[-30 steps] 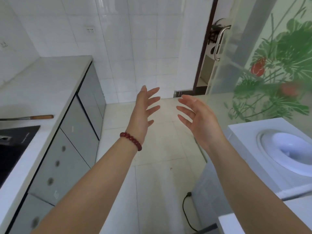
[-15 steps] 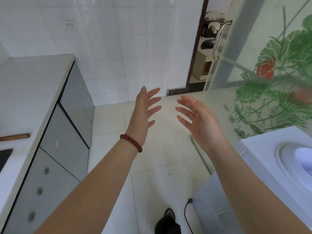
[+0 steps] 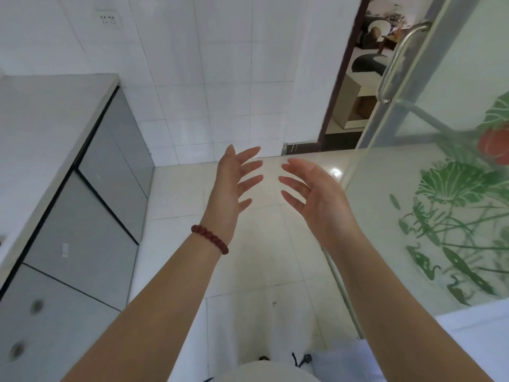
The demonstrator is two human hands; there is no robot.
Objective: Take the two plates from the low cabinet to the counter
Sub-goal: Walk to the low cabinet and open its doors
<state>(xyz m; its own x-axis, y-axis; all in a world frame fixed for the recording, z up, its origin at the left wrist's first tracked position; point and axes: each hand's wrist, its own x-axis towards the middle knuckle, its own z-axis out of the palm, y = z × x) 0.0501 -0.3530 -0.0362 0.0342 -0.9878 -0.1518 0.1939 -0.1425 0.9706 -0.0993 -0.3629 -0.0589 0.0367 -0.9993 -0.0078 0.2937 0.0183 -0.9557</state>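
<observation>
My left hand [image 3: 232, 188], with a red bead bracelet on its wrist, is held out in front of me with fingers spread and nothing in it. My right hand [image 3: 316, 199] is raised beside it, palm turned inward, fingers apart and empty too. Both hover above the tiled floor. On the left runs the pale counter [image 3: 46, 128], and below it stand the grey low cabinet doors [image 3: 82, 238], all closed. No plates are in view.
A frosted glass door [image 3: 440, 216] with green plant patterns and a metal handle [image 3: 396, 59] stands on the right. Behind it an open doorway [image 3: 355, 86] leads to another room. A white appliance corner [image 3: 479, 321] shows at lower right. White tiled wall ahead.
The view has swung to the right and forward: the stove, the knife and most of the white appliance have left the frame. Both hands keep the same open pose.
</observation>
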